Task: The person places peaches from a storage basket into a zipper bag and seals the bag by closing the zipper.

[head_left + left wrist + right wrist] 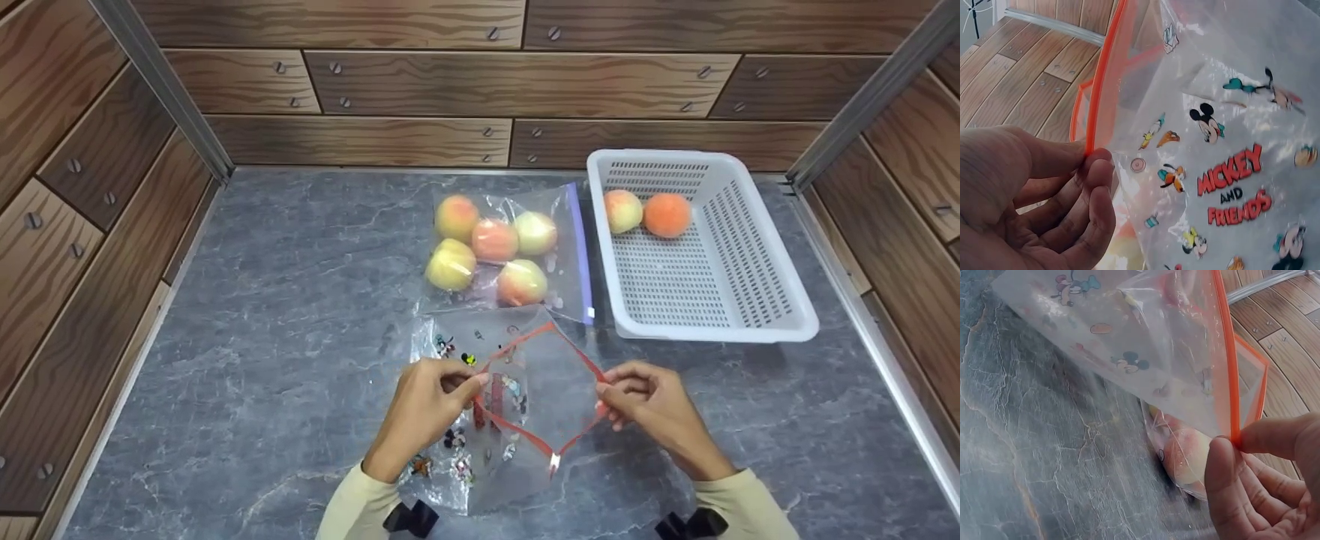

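Your left hand (427, 397) and right hand (649, 401) each pinch the orange zip rim of the printed bag (517, 405), held open between both grips above the counter (285, 300). The film looks thin, limp and slippery; take hold at the stiffer rim.

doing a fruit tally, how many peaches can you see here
7. Five lie in the clear zip bag with the blue seal: at and. Two sit in the white perforated plastic basket: and. None seem hidden.

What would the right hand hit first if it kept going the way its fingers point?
Probably the left hand: the right hand points leftward across the open cartoon bag whose orange rim both pinch. Depth is unclear.
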The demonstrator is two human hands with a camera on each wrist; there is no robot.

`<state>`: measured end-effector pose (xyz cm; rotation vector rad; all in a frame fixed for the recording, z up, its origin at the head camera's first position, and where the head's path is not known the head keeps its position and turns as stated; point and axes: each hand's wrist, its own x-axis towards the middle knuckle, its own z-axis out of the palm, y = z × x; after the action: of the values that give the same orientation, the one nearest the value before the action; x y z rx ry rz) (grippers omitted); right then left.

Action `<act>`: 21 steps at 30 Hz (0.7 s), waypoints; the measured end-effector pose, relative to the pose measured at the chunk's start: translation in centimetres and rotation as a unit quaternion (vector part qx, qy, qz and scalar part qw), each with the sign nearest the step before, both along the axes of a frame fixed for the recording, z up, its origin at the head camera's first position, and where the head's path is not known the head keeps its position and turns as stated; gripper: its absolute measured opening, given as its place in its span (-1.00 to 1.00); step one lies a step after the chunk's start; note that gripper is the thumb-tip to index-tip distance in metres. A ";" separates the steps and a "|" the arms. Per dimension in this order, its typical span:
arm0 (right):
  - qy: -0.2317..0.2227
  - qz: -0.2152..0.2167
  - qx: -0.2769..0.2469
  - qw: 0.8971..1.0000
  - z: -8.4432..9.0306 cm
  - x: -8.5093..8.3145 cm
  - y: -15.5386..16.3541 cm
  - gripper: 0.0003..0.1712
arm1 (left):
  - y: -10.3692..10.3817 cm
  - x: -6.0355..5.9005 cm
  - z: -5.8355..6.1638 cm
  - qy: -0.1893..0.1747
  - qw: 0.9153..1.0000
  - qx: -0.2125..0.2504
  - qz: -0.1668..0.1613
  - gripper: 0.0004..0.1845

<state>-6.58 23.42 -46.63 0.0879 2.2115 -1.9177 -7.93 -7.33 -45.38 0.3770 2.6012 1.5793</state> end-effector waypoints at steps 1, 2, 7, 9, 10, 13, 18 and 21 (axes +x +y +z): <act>-0.001 0.003 0.001 1.000 0.0 0.0 0.0 -0.71 | 0.1 0.0 0.0 -0.003 1.000 0.003 -0.003 -0.85; -0.003 0.004 0.001 1.000 0.0 0.0 -0.1 -0.70 | 0.1 -0.1 0.1 -0.005 1.000 0.006 -0.007 -0.85; -0.006 0.004 -0.001 1.000 -0.1 0.1 -0.4 -0.68 | 0.4 -0.1 0.1 -0.026 0.999 0.030 -0.024 -0.88; -0.006 0.006 -0.004 1.000 -0.2 0.1 -0.6 -0.70 | 0.5 -0.1 0.2 -0.039 0.998 0.041 -0.026 -0.87; -0.007 0.005 -0.005 1.000 -0.3 0.1 -0.7 -0.71 | 0.6 -0.1 0.2 -0.042 0.998 0.044 -0.027 -0.87; -0.007 0.001 -0.004 1.000 -0.3 0.1 -0.8 -0.73 | 0.6 -0.1 0.2 -0.043 0.998 0.044 -0.022 -0.87; 0.012 -0.031 0.004 0.999 -0.2 -0.1 0.1 -0.78 | -0.6 -0.3 0.4 -0.005 1.000 0.001 0.020 -0.95; 0.039 -0.038 0.012 0.998 -0.3 0.0 1.1 -0.81 | -1.8 -0.4 0.7 0.014 0.999 -0.013 0.035 -0.98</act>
<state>-6.61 24.56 -46.92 0.1032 2.3145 -1.9659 -8.29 -9.13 -44.68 0.3112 2.6805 1.5716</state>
